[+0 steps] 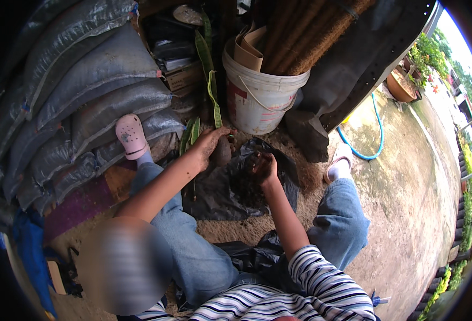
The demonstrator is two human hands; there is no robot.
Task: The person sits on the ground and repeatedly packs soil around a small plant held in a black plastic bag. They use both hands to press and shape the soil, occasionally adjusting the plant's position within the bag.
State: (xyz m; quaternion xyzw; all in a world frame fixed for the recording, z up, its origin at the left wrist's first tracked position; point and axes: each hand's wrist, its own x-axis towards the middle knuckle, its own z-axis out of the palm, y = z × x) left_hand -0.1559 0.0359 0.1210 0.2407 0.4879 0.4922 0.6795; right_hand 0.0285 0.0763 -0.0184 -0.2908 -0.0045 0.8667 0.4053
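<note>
My left hand [213,142] grips the base of a snake plant, whose long yellow-edged leaf [212,96] rises beside the white bucket. A brown rounded clump [223,153] hangs at that hand, perhaps soil or a small pot. More such leaves [189,136] lie just left of it. My right hand [262,165] has curled fingers dirtied with dark soil, over a black plastic sheet [214,197] bearing a pile of soil [244,187]; I cannot make out clearly how much is in that hand.
Stacked filled sacks [91,91] line the left. Ahead stand a bucket [260,104] of fibrous brown poles [305,35] and a dark stone block [308,139]. A blue hose [378,134] and terracotta pot [399,85] are on the concrete at right. My two feet and legs frame the sheet.
</note>
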